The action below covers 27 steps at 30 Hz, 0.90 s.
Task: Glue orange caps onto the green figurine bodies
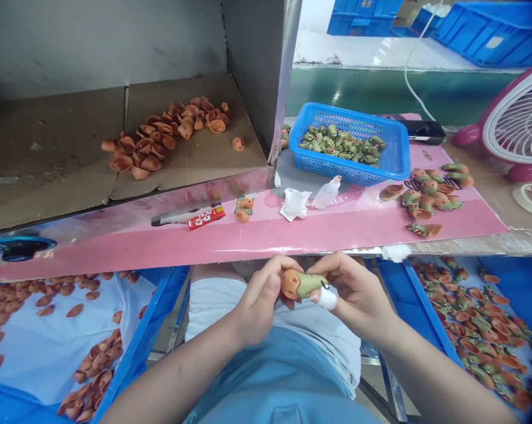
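Note:
Between my two hands, above my lap, is a small figure (307,285) with an orange, dotted end and a green body with a black mark. My left hand (266,297) grips the orange end between thumb and fingers. Fingers of my right hand (352,294) close on the green end, and a white wrap covers one of them. Beyond the hands, a blue basket (352,168) on the pink mat (257,238) holds many green pieces. Joined green and orange pieces (429,194) lie in a cluster right of it.
Orange cups (151,144) are piled on cardboard inside a metal booth. Blue crates of parts stand at left (137,347) and right (429,321). A small bottle (327,193), crumpled tissue (295,204), red box (206,217) and pink fan (517,118) are on the bench.

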Motion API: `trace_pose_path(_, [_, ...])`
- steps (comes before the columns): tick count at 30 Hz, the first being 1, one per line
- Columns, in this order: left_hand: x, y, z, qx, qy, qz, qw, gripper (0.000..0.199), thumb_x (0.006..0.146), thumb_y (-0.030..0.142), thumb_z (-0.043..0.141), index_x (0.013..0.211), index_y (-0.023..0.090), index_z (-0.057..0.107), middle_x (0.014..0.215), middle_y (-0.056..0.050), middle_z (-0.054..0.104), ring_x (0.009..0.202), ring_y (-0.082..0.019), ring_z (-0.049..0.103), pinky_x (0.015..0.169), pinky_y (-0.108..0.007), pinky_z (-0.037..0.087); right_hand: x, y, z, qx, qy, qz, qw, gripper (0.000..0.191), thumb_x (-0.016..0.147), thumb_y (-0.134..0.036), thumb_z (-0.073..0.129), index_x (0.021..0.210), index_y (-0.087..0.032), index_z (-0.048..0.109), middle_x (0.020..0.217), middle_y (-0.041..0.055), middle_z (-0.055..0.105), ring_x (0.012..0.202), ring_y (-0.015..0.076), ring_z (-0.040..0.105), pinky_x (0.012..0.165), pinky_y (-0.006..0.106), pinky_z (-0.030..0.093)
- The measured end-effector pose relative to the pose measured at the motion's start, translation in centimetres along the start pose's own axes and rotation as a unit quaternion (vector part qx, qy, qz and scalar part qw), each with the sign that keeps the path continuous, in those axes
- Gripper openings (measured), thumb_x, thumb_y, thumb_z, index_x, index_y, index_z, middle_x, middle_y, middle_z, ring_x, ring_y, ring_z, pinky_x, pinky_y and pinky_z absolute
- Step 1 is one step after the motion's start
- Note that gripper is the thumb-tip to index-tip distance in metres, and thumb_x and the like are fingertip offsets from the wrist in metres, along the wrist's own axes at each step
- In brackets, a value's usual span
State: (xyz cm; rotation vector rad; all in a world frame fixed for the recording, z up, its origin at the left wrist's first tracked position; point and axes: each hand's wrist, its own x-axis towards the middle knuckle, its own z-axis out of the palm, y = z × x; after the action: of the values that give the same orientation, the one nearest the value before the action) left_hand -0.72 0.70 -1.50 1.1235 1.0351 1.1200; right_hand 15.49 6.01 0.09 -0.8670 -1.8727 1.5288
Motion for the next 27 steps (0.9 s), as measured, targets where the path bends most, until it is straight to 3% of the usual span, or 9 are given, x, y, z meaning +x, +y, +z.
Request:
trace_pose_path(3, [0.4,-0.2,0.5,-0.097,-0.003,-0.085,0.992,0.037,0.086,0.048,0.027,0.085,0.016,0.046,0.061,-0.001,0.051,0.051,-0.012,0.046,0.050,-0.023,0.038,-0.1,0.5,0.2,-0.022,0.010,-0.023,0.999,0.022,0.074,-0.030,0.060,0.089,-0.019,0.049,0.078,0.0030,0.057,0.066,0.0128,0.055,0.058,0.026,0.045])
trace_pose_path(6, [0.6,-0.3,0.7,-0.136,-0.002,-0.086,0.987,0.036,0.085,0.049,0.031,0.080,0.016,0.045,0.055,0.001,0.048,0.047,-0.010,0.044,0.047,-0.021,0.037,0.0,0.6,0.0,-0.032,-0.010,-0.021,0.999,0.021,0.077,-0.033,0.055,0.090,-0.020,0.045,0.077,0.0029,0.057,0.065,0.0128,0.054,0.059,0.027,0.044])
trace_pose_path(11, [0.7,-0.3,0.9,-0.163,0.011,-0.072,0.984,0.035,0.081,0.050,0.040,0.074,0.016,0.043,0.053,0.004,0.045,0.045,-0.008,0.042,0.043,-0.018,0.034,0.9,-0.4,-0.6,-0.042,-0.164,-0.004,0.985,0.022,0.087,-0.038,0.034,0.085,-0.019,0.043,0.074,0.0035,0.059,0.071,0.0138,0.056,0.064,0.027,0.042])
trace_pose_path(13, [0.8,-0.3,1.0,-0.177,0.019,-0.085,0.980,0.033,0.081,0.048,0.042,0.073,0.016,0.043,0.053,0.003,0.045,0.045,-0.008,0.042,0.042,-0.018,0.034,1.2,-0.7,-0.7,-0.054,-0.192,-0.008,0.980,0.023,0.088,-0.035,0.029,0.082,-0.018,0.044,0.076,0.0037,0.060,0.076,0.0134,0.057,0.067,0.026,0.042])
trace_pose_path(17, [1.1,-0.5,1.5,-0.165,0.055,-0.096,0.980,0.033,0.085,0.045,0.033,0.072,0.017,0.044,0.047,0.004,0.044,0.039,-0.008,0.038,0.038,-0.018,0.030,1.4,-0.8,-0.3,-0.121,-0.188,-0.027,0.974,0.016,0.087,-0.031,0.032,0.083,-0.019,0.043,0.078,0.0029,0.060,0.074,0.0129,0.057,0.065,0.024,0.041])
trace_pose_path(20, [1.2,-0.4,1.8,-0.107,0.112,-0.077,0.985,0.036,0.087,0.044,0.029,0.068,0.017,0.043,0.044,0.006,0.036,0.035,-0.007,0.031,0.035,-0.018,0.024,1.1,-0.9,0.1,-0.210,-0.154,-0.044,0.964,0.016,0.087,-0.030,0.032,0.078,-0.019,0.039,0.070,0.0017,0.055,0.061,0.0122,0.052,0.054,0.023,0.035])
trace_pose_path(27, [1.3,0.1,2.1,0.011,0.145,-0.031,0.989,0.035,0.088,0.038,0.029,0.065,0.017,0.044,0.054,0.004,0.037,0.047,-0.009,0.035,0.047,-0.021,0.030,0.3,-1.4,0.8,-0.315,-0.082,-0.036,0.945,0.019,0.087,-0.032,0.030,0.073,-0.020,0.035,0.058,-0.0016,0.047,0.048,0.0116,0.045,0.047,0.023,0.027])
